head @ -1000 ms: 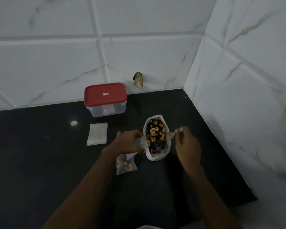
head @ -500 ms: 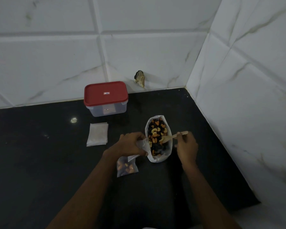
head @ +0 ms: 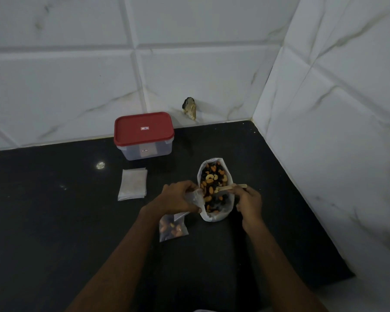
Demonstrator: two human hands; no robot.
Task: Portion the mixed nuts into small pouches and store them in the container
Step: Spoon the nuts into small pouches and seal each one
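Observation:
A white bag of mixed nuts [head: 214,218] lies open on the black counter, showing cashews, almonds and dark raisins. My right hand [head: 249,202] grips a wooden spoon [head: 231,188] whose bowl reaches into the nuts. My left hand [head: 178,198] holds a clear small pouch [head: 195,197] open at the bag's left rim. A filled pouch [head: 172,228] with nuts lies flat just below my left hand. A stack of empty pouches [head: 132,184] rests to the left. The clear container with a red lid [head: 144,135], shut, stands by the back wall.
White marble-look tiled walls [head: 324,131] close the counter at the back and right, forming a corner. A small dark-and-tan object [head: 189,108] sticks out of the back wall near the corner. The black counter [head: 54,221] stretches left and toward me.
My right hand dropped the spoon's bowl from the bag's right rim into the nuts and swept it leftward. My left hand kept holding the pouch at the bag's edge.

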